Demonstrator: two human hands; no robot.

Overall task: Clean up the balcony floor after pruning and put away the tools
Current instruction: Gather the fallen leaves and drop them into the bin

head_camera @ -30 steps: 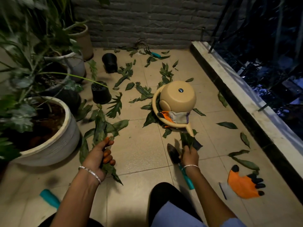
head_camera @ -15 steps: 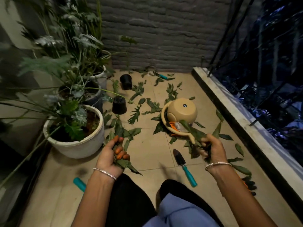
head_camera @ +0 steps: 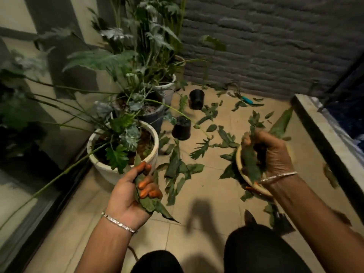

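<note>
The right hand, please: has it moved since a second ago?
Yes. The right hand, gripping leaves, has risen from the floor beside the trowel and now overlaps the beige watering can in view.

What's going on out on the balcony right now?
A person is gathering pruned leaves by hand. The left hand grips one bunch of leaves, and the right hand grips a second bunch. Many loose leaves lie scattered over the tiled floor, and a teal-handled tool lies near the brick wall, not yet put away.
</note>
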